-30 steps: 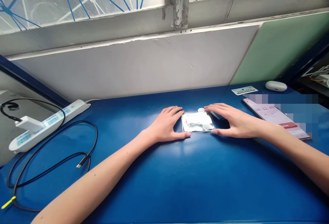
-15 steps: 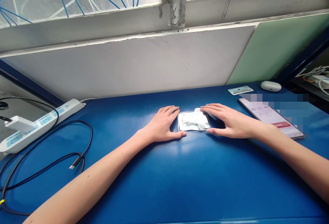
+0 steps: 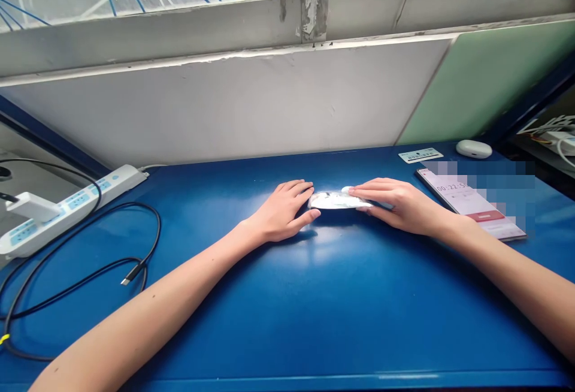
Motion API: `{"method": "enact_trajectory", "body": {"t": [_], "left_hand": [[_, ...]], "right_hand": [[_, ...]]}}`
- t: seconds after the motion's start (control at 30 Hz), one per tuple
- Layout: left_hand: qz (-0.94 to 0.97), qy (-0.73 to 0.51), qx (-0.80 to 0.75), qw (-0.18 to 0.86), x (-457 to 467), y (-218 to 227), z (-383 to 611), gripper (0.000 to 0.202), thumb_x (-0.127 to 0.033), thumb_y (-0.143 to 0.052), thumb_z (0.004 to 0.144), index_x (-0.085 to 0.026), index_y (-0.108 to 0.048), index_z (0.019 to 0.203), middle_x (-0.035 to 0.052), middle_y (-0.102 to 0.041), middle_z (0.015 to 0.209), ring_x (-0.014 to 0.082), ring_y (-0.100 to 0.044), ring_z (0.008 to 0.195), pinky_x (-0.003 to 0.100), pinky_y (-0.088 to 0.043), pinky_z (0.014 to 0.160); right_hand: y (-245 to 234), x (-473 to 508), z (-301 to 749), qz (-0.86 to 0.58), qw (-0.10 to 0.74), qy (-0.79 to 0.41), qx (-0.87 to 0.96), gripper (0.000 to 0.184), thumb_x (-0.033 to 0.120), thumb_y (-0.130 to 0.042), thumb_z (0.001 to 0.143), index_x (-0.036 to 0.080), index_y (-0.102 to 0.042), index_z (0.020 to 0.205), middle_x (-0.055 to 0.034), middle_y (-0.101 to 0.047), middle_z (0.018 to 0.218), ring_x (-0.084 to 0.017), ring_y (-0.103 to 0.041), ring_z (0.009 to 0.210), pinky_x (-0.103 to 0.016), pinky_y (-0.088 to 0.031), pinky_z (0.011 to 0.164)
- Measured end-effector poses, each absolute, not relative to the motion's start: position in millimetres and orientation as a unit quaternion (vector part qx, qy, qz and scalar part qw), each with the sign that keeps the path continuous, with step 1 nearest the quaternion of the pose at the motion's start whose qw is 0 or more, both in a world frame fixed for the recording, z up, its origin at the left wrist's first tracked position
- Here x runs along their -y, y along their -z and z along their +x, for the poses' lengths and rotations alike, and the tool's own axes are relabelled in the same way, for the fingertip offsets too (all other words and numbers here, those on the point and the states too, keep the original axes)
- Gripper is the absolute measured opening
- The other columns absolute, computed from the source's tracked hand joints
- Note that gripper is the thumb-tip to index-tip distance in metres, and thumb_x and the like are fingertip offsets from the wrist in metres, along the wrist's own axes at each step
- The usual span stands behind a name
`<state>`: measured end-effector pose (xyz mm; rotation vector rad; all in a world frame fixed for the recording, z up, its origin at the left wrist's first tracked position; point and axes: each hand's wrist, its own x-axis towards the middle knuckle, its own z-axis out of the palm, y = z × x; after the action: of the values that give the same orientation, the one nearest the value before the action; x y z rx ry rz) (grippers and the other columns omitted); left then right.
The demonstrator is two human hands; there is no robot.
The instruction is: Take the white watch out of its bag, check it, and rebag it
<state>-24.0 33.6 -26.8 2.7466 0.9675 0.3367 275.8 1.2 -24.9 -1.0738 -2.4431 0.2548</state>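
Note:
A small clear plastic pouch (image 3: 338, 200) with white round pieces inside is raised at its near edge, so it shows almost edge-on just above the blue table (image 3: 314, 296). My left hand (image 3: 282, 209) pinches its left end, fingers on top and thumb beneath. On the pouch's right end, my right hand (image 3: 398, 203) grips the same way, fingers over and thumb under. A small white round piece (image 3: 346, 189) lies on the table at the pouch's far edge by my right fingertips.
A phone (image 3: 471, 203) showing a timer lies right of my right hand, with a white oval case (image 3: 474, 148) and a small label (image 3: 420, 154) behind it. A white power strip (image 3: 76, 200) with a plugged charger (image 3: 26, 206) and a looping black cable (image 3: 90, 272) occupy the left.
The pouch lay flat between my hands; now both hands have closed on its ends and tipped its near edge up off the table. The camera view shifted slightly.

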Motion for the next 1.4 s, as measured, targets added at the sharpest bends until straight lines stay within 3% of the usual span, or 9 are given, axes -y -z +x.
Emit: {"method": "enact_trajectory", "body": {"t": [0.2, 0.33, 0.4, 0.57, 0.67, 0.8, 0.9, 1.13, 1.4], "left_hand": [[0.926, -0.132, -0.336, 0.113, -33, 30, -22, 0.065, -0.053, -0.049, 0.097, -0.009, -0.045, 0.144, 0.0196, -0.049, 0.149, 0.0347, -0.041, 0.141, 0.05, -0.032, 0.117], [0.911, -0.17, -0.35, 0.132, -32, 32, -22, 0.088, -0.05, -0.058, 0.092, -0.009, -0.016, 0.157, 0.023, -0.046, 0.149, 0.035, -0.043, 0.139, 0.05, -0.037, 0.114], [0.912, -0.185, -0.342, 0.132, -32, 31, -23, 0.091, -0.047, -0.06, 0.091, -0.012, -0.01, 0.158, 0.0223, -0.043, 0.151, 0.0344, -0.042, 0.14, 0.05, -0.038, 0.113], [0.923, -0.186, -0.313, 0.13, -31, 28, -23, 0.085, -0.045, -0.065, 0.087, -0.016, -0.022, 0.155, 0.0189, -0.042, 0.152, 0.0334, -0.04, 0.141, 0.05, -0.037, 0.115], [0.924, -0.174, -0.316, 0.126, -31, 28, -22, 0.078, -0.046, -0.066, 0.086, -0.013, -0.035, 0.149, 0.0197, -0.045, 0.15, 0.0337, -0.041, 0.14, 0.049, -0.036, 0.116], [0.921, -0.155, -0.336, 0.125, -31, 27, -21, 0.071, -0.052, -0.063, 0.088, -0.012, -0.043, 0.144, 0.0196, -0.049, 0.147, 0.0345, -0.044, 0.138, 0.049, -0.038, 0.115], [0.92, -0.149, -0.34, 0.125, -31, 27, -21, 0.068, -0.053, -0.062, 0.089, -0.014, -0.046, 0.143, 0.0188, -0.051, 0.145, 0.0355, -0.046, 0.136, 0.051, -0.039, 0.113], [0.924, -0.15, -0.332, 0.116, -31, 27, -21, 0.066, -0.055, -0.056, 0.093, -0.011, -0.049, 0.141, 0.02, -0.052, 0.144, 0.0354, -0.047, 0.135, 0.05, -0.039, 0.113], [0.925, -0.138, -0.334, 0.12, -30, 26, -22, 0.072, -0.059, -0.057, 0.091, -0.013, -0.044, 0.145, 0.0197, -0.048, 0.148, 0.0371, -0.043, 0.138, 0.053, -0.038, 0.113]], "right_hand": [[25, -1, 270, -0.473, 0.353, -0.22, 0.777, 0.029, 0.046, -0.059, 0.093, 0.022, -0.069, 0.103, -0.0077, -0.077, 0.095, -0.027, -0.072, 0.086, -0.043, -0.059, 0.08], [28, -1, 266, -0.48, 0.372, -0.326, 0.724, 0.035, 0.047, -0.061, 0.091, 0.02, -0.062, 0.114, -0.0093, -0.077, 0.099, -0.027, -0.073, 0.087, -0.041, -0.06, 0.077], [30, 0, 263, -0.484, 0.362, -0.337, 0.722, 0.037, 0.046, -0.06, 0.092, 0.021, -0.059, 0.119, -0.0089, -0.078, 0.097, -0.027, -0.074, 0.086, -0.04, -0.06, 0.075], [34, 6, 254, -0.492, 0.329, -0.282, 0.755, 0.034, 0.043, -0.056, 0.094, 0.022, -0.058, 0.121, -0.007, -0.077, 0.092, -0.025, -0.072, 0.079, -0.04, -0.059, 0.07], [37, 6, 255, -0.493, 0.315, -0.233, 0.777, 0.033, 0.042, -0.052, 0.096, 0.023, -0.058, 0.123, -0.0079, -0.075, 0.096, -0.025, -0.071, 0.083, -0.042, -0.059, 0.074], [40, 3, 260, -0.46, 0.262, -0.112, 0.841, 0.041, 0.043, -0.05, 0.096, 0.02, -0.056, 0.131, -0.0166, -0.066, 0.126, -0.033, -0.063, 0.115, -0.052, -0.052, 0.098], [39, 3, 262, -0.435, 0.209, -0.064, 0.874, 0.054, 0.049, -0.052, 0.095, 0.017, -0.052, 0.138, -0.0216, -0.053, 0.143, -0.037, -0.052, 0.131, -0.055, -0.045, 0.106], [34, 2, 265, -0.436, 0.152, -0.073, 0.884, 0.075, 0.062, -0.058, 0.087, 0.014, -0.049, 0.144, -0.0231, -0.052, 0.146, -0.04, -0.05, 0.133, -0.058, -0.045, 0.107], [34, -5, 283, -0.428, 0.155, -0.126, 0.882, 0.077, 0.058, -0.062, 0.086, 0.02, -0.044, 0.15, -0.0192, -0.052, 0.148, -0.041, -0.049, 0.134, -0.058, -0.046, 0.106]]}}
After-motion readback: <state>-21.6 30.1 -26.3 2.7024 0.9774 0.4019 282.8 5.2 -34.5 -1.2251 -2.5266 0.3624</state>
